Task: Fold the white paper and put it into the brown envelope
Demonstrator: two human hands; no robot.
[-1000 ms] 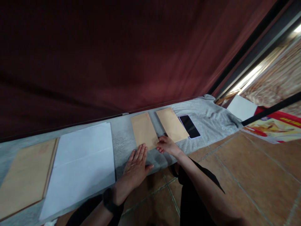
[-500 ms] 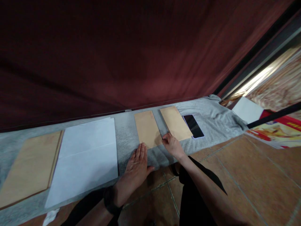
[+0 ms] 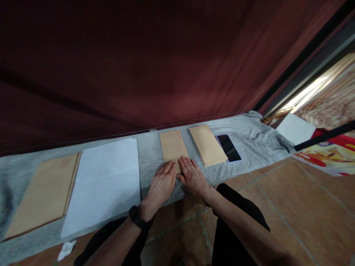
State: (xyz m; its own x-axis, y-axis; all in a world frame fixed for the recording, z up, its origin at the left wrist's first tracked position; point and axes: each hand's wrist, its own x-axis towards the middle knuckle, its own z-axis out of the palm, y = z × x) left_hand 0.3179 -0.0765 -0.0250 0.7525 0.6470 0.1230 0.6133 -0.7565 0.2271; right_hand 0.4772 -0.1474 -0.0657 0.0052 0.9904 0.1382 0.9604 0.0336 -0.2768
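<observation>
A brown paper envelope (image 3: 173,145) lies on the grey cloth (image 3: 149,155) in front of me, its near end covered by my hands. My left hand (image 3: 163,180) rests on its near left corner with the fingers stretched out. Flat on the near right part lies my right hand (image 3: 192,175), fingers extended and close beside the left. Just to the right is a small stack of similar brown envelopes (image 3: 208,146), apart from my right hand. Neither hand grips anything.
A phone (image 3: 229,148) lies right of the envelope stack. To the left are white paper sheets (image 3: 107,184) and a pile of larger brown envelopes (image 3: 46,194). A dark red curtain (image 3: 155,66) hangs behind. A colourful box (image 3: 330,151) stands at the right.
My right hand has moved left from the envelope's near right corner, its fingers uncurling to lie flat. My left hand has shifted slightly up onto the envelope.
</observation>
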